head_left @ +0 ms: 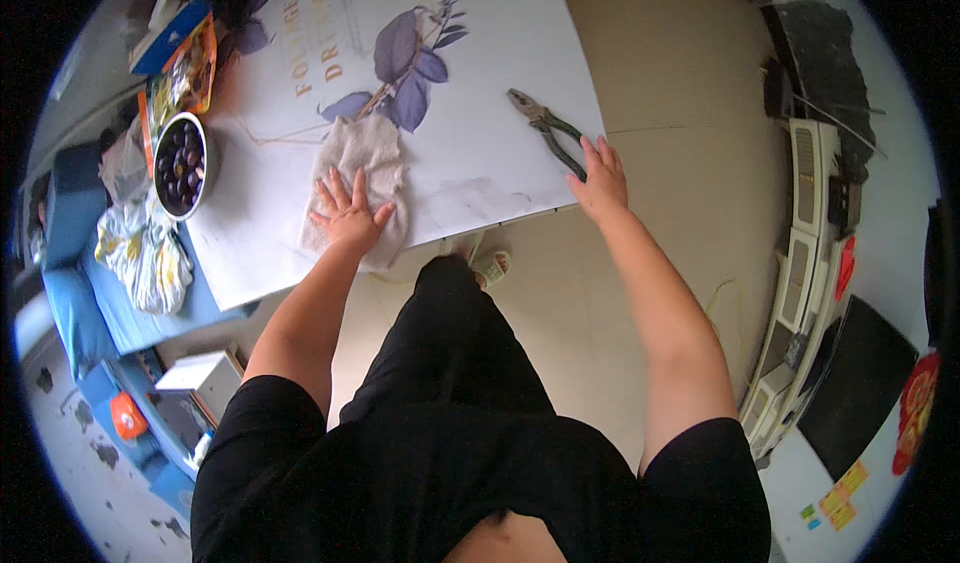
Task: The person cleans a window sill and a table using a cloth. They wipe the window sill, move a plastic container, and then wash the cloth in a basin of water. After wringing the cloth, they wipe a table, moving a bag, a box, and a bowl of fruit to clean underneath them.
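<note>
My left hand (350,221) lies flat with its fingers spread on a beige cloth (368,148). The cloth is crumpled on a white table (470,158) printed with purple leaves. At the table's right edge rests my right hand (602,185), fingers stretched out and nothing gripped in them. A pair of pliers (543,123) with dark green handles lies right beside it, jaws pointing away to the far left. Whether my fingers touch the handle ends I cannot tell.
On the table's left stand a white bowl (207,163) of dark round fruit and a colourful package (190,75). Left of the table is a blue sofa (75,213) with a patterned cloth (145,253) on it. A long white cabinet (797,278) runs along the right.
</note>
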`<state>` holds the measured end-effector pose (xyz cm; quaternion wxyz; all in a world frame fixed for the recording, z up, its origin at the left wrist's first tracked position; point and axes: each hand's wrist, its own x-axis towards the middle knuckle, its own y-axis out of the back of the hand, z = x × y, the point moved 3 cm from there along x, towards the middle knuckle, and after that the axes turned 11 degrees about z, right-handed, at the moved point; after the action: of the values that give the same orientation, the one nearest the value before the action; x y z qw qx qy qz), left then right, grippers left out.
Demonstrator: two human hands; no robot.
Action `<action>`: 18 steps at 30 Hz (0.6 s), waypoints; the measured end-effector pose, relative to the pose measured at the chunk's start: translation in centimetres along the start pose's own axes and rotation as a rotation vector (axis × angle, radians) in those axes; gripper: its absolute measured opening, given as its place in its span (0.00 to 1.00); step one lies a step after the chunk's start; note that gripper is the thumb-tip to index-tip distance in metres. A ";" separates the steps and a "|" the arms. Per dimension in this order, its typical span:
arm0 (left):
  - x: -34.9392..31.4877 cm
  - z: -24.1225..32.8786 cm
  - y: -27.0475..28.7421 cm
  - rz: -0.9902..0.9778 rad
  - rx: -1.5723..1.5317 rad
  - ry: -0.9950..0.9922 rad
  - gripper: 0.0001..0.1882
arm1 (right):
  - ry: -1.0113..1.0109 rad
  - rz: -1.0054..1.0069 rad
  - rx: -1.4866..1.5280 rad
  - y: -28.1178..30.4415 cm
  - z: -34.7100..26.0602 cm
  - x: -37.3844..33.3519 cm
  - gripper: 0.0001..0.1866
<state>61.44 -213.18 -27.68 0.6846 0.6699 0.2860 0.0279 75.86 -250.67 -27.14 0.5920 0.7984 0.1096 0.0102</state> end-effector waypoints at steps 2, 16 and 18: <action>-0.2 0.3 -1.0 0.086 -0.029 0.053 0.43 | -0.002 -0.003 -0.071 -1.2 -1.4 0.5 0.42; 11.1 2.1 4.2 0.294 -0.297 0.410 0.40 | 0.405 0.184 -0.038 -3.7 -7.7 15.3 0.36; 16.8 1.8 6.6 0.352 -0.280 0.385 0.39 | 0.437 0.265 -0.031 -4.0 -10.8 21.3 0.35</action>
<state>78.49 -207.05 -27.62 0.6882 0.5906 0.2835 0.3118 94.43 -235.45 -30.09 0.5600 0.7754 0.1294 0.2616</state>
